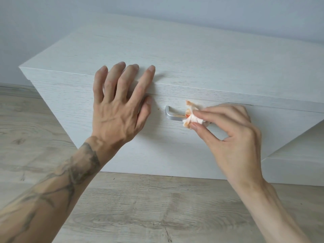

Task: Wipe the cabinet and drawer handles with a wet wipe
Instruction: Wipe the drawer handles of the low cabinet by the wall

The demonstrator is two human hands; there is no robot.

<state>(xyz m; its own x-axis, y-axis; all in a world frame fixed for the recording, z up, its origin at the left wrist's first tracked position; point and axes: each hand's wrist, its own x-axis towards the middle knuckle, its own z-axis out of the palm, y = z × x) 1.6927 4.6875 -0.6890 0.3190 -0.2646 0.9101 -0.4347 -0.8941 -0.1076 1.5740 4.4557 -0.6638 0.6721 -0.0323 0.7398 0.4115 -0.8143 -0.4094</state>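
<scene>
1. White, crumpled and blotched with orange, the wet wipe sits bunched around the bar of the drawer handle, roughly at its middle.
2. My right hand pinches the wet wipe between thumb and forefinger, one above the bar and one below it; my other fingers are loosely curled behind.
3. Only the left end of the brushed silver drawer handle shows, with its bent corner. The rest is hidden behind the wet wipe and my right hand.
4. My left hand is wide and holds nothing. Its fingers are spread and straight over the front edge of the cabinet top, and the thumb lies against the drawer front, just left of the drawer handle.
5. Both the cabinet top and the drawer front are pale, white-washed wood grain.
6. Grey-brown wood-look floor runs under the cabinet, and a plain pale wall stands behind it.
</scene>
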